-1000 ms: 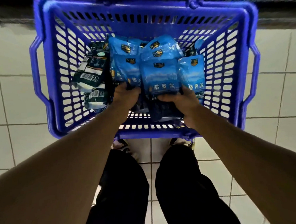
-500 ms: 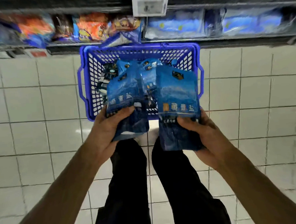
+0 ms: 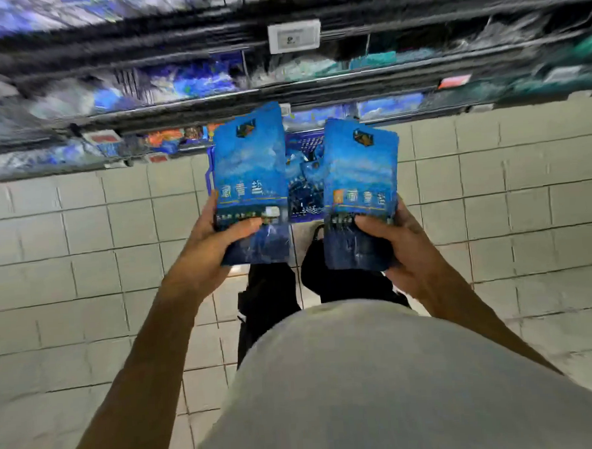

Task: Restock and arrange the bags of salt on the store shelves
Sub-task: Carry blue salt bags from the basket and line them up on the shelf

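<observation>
My left hand [image 3: 216,244] grips the lower end of a blue salt bag [image 3: 250,171], thumb across its front. In my right hand [image 3: 400,249] is a second blue salt bag [image 3: 361,183], held upright the same way. Both bags are raised in front of me, side by side with a gap between them. Through that gap, on the floor, I see part of the blue plastic basket [image 3: 304,210] with more blue bags inside. Blurred store shelves [image 3: 280,91] run across the top of the view.
A white price tag [image 3: 294,36] hangs on an upper shelf rail. Lower shelves hold blue, orange and teal packets, all blurred. White floor tiles [image 3: 83,252] spread to both sides. My legs and light shirt fill the bottom centre.
Both hands lifted a salt bag each out of the basket and raised them. My view rose away from the basket, bringing more shelves into sight.
</observation>
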